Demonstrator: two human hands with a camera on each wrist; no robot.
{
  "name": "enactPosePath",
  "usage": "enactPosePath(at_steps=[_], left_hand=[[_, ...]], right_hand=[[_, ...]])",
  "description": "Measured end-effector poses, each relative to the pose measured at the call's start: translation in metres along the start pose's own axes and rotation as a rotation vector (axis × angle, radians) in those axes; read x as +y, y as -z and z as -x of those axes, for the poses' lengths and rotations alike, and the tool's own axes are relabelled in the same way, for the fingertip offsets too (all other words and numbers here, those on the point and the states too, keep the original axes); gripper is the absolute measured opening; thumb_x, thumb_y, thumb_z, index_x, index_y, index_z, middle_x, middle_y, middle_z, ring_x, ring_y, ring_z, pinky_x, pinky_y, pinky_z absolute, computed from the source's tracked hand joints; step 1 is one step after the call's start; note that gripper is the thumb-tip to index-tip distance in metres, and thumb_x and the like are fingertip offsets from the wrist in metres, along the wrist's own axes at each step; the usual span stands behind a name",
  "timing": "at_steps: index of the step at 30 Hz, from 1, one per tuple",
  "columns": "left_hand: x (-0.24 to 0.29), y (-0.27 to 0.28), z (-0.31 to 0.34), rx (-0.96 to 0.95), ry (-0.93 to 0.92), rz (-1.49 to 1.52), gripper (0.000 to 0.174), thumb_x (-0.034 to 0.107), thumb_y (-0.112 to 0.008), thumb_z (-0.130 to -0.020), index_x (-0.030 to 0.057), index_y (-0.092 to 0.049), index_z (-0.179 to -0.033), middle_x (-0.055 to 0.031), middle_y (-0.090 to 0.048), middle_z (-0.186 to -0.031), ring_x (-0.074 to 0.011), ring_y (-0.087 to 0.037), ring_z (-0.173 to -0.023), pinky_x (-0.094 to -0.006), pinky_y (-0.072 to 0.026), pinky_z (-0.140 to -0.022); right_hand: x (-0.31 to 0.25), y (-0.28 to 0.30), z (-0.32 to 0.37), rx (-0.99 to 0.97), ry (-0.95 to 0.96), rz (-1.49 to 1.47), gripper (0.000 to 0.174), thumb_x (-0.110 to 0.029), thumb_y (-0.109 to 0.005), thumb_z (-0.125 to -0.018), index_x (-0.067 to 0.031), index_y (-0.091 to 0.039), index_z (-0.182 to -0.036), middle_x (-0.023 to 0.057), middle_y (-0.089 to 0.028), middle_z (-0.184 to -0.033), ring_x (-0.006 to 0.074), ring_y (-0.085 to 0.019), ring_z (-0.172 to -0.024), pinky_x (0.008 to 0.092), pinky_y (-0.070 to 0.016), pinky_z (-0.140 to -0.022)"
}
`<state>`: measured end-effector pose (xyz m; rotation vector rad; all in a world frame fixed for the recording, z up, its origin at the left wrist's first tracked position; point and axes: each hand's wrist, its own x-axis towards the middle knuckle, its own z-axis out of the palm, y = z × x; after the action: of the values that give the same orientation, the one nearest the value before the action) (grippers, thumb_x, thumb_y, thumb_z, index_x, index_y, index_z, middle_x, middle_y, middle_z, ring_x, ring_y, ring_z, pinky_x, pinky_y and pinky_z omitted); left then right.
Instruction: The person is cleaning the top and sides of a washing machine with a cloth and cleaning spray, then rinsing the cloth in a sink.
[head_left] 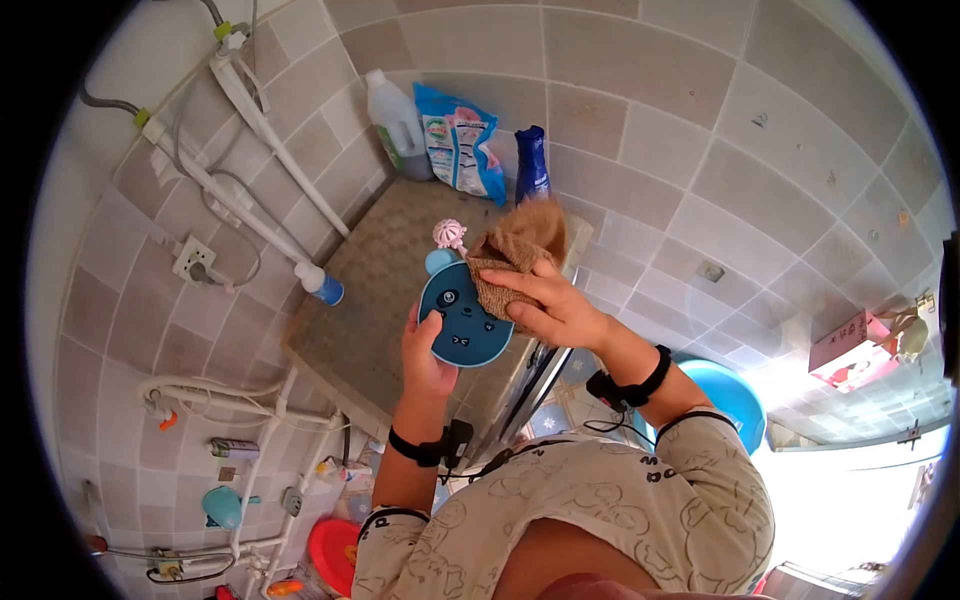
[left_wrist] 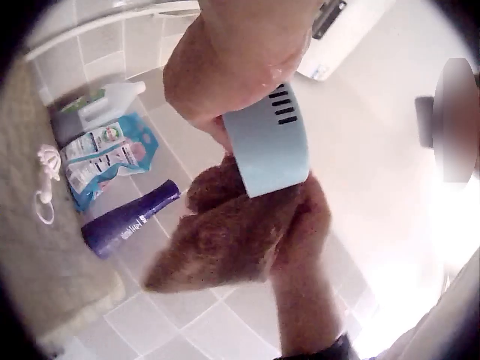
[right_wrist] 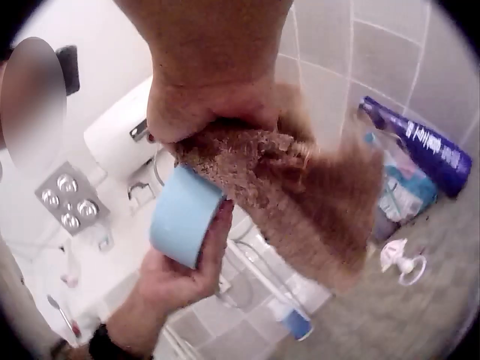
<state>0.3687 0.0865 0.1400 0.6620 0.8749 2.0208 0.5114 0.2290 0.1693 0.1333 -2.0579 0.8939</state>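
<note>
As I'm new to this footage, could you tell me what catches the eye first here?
A blue bear-faced gadget stands out mid-frame, gripped by the left hand. The right hand holds a brown cloth against it. Behind, a dark blue bottle stands by the tiled wall.

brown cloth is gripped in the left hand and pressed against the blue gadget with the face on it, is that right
Not quite: the brown cloth is gripped in the right hand, not the left. The left hand holds the blue gadget with the face on it, and the cloth is pressed against it. The head view shows this.
</note>
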Motion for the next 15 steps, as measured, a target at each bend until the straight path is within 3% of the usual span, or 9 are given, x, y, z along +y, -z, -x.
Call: enactPosePath(at_steps=[2, 5, 7, 8, 10, 11, 13, 15], left_hand=[[-0.002, 0.006, 0.000, -0.001, 0.163, 0.131, 0.044, 0.023, -0.053, -0.085, 0.0009, -0.043, -0.122, -0.0122, -0.054, -0.116, -0.0234, -0.055, -0.102, -0.0368, -0.0440, -0.089], [-0.011, 0.009, 0.003, 0.066, 0.255, 0.165, 0.043, 0.025, -0.051, -0.087, 0.0022, -0.044, -0.122, -0.0113, -0.054, -0.117, -0.0227, -0.055, -0.103, -0.0369, -0.0446, -0.088], [-0.017, 0.006, 0.007, 0.052, 0.240, 0.161, 0.043, 0.026, -0.051, -0.087, 0.0028, -0.044, -0.122, -0.0106, -0.054, -0.117, -0.0226, -0.055, -0.103, -0.0368, -0.0447, -0.088], [-0.019, 0.005, 0.009, 0.037, 0.226, 0.156, 0.043, 0.027, -0.051, -0.087, 0.0034, -0.044, -0.122, -0.0098, -0.055, -0.117, -0.0224, -0.055, -0.103, -0.0367, -0.0448, -0.088], [-0.019, 0.000, 0.009, 0.073, 0.224, 0.182, 0.042, 0.027, -0.051, -0.087, 0.0042, -0.045, -0.122, -0.0091, -0.055, -0.116, -0.0221, -0.055, -0.103, -0.0364, -0.0450, -0.087], [-0.016, -0.002, 0.010, 0.113, 0.221, 0.210, 0.041, 0.027, -0.051, -0.087, 0.0051, -0.047, -0.121, -0.0084, -0.055, -0.116, -0.0217, -0.055, -0.103, -0.0361, -0.0453, -0.087], [-0.005, -0.007, 0.008, 0.184, 0.249, 0.293, 0.040, 0.028, -0.051, -0.087, 0.0056, -0.048, -0.120, -0.0076, -0.056, -0.116, -0.0214, -0.055, -0.103, -0.0357, -0.0460, -0.086], [0.005, -0.010, 0.004, 0.276, 0.286, 0.344, 0.038, 0.031, -0.050, -0.087, 0.0073, -0.052, -0.116, -0.0055, -0.057, -0.114, -0.0203, -0.057, -0.101, -0.0348, -0.0482, -0.081]], right_hand=[[-0.001, -0.003, -0.001, 0.011, 0.035, 0.074, 0.029, -0.015, -0.048, -0.087, -0.0020, -0.055, -0.112, 0.0164, -0.053, -0.113, 0.0315, -0.050, -0.105, 0.0376, -0.0386, -0.091], [0.000, -0.012, 0.006, 0.049, -0.137, -0.014, 0.027, -0.010, -0.048, -0.087, -0.0010, -0.055, -0.111, 0.0169, -0.052, -0.113, 0.0305, -0.050, -0.104, 0.0342, -0.0382, -0.090], [-0.006, -0.019, 0.001, 0.167, -0.435, 0.105, 0.025, -0.007, -0.044, -0.088, -0.0004, -0.054, -0.110, 0.0125, -0.056, -0.107, 0.0243, -0.054, -0.096, 0.0316, -0.0409, -0.084], [-0.002, -0.023, 0.001, 0.169, -0.436, 0.105, 0.025, -0.007, -0.044, -0.088, -0.0004, -0.054, -0.110, 0.0125, -0.056, -0.107, 0.0243, -0.054, -0.096, 0.0316, -0.0409, -0.084], [0.014, -0.029, -0.001, 0.325, -0.571, -0.204, 0.026, -0.011, -0.044, -0.090, -0.0004, -0.053, -0.112, 0.0077, -0.058, -0.102, 0.0175, -0.056, -0.092, 0.0294, -0.0427, -0.081], [0.021, -0.028, -0.003, 0.326, -0.566, -0.206, 0.026, -0.011, -0.044, -0.090, -0.0004, -0.053, -0.112, 0.0077, -0.058, -0.102, 0.0175, -0.056, -0.092, 0.0294, -0.0427, -0.081], [0.029, -0.024, -0.007, 0.515, -0.554, -0.840, 0.030, -0.017, -0.044, -0.092, -0.0003, -0.051, -0.116, 0.0063, -0.057, -0.108, 0.0148, -0.054, -0.097, 0.0284, -0.0419, -0.085], [0.024, -0.024, -0.006, 0.421, -0.487, -0.861, 0.033, -0.018, -0.044, -0.093, -0.0003, -0.048, -0.120, 0.0075, -0.054, -0.114, 0.0159, -0.052, -0.103, 0.0294, -0.0395, -0.089]])
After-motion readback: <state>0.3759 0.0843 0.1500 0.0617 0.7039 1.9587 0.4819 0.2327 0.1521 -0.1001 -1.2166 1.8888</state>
